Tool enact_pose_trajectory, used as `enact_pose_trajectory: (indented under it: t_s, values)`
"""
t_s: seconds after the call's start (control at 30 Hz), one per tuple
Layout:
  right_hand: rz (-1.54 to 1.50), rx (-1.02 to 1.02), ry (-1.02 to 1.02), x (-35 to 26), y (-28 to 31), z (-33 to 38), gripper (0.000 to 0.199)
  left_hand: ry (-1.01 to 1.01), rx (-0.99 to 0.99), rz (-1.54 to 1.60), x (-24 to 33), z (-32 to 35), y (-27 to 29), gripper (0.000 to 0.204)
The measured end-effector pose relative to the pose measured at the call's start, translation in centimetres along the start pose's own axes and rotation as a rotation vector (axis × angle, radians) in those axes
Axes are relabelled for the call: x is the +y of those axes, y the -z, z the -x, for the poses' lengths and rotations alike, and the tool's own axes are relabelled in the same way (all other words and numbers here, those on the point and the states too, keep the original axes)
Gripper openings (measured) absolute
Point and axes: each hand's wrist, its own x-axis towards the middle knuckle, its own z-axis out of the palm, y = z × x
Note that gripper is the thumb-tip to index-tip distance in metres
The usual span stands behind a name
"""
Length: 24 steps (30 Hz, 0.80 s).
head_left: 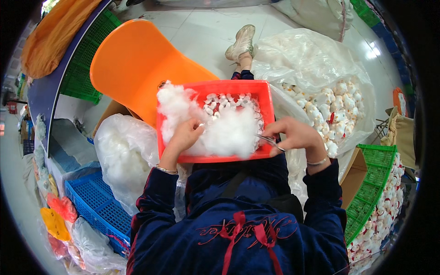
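Observation:
A red plastic tray (215, 159) rests across my lap. In it lie fluffy white stuffing (231, 133) and several small curved white pieces (224, 101) toward the far side. My left hand (187, 134) is over the tray's left part, thumb and fingers pinched on something small and white among the fluff. What exactly it is cannot be made out. My right hand (293, 133), at the tray's right edge, is closed on a scissor-handled metal tool (271, 140). The tool points left into the stuffing, where its tips are hidden.
Beyond the tray stands an orange chair (137, 64). A clear bag of stuffed white pieces (337, 107) lies right; a bag of white fluff (123, 149) and a blue crate (98, 201) stand left. A green crate (373, 188) is at the right.

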Motion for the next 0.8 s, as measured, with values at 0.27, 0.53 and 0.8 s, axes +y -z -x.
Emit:
enact_pose_trajectory:
  t_s: [0.27,0.53,0.8]
  values:
    - [0.001,0.308,-0.108,-0.3,-3.4,2.1,0.033,-0.258,0.211,1.001,11.0,1.4,-1.7,0.015]
    - [0.097,0.268,-0.111,-0.5,-6.2,0.3,0.040,-0.089,0.074,1.304,15.9,2.0,-6.1,0.013]
    - [0.454,0.476,0.097,-0.5,-5.1,4.4,0.075,-0.045,0.333,1.218,16.9,1.2,-4.9,0.023]
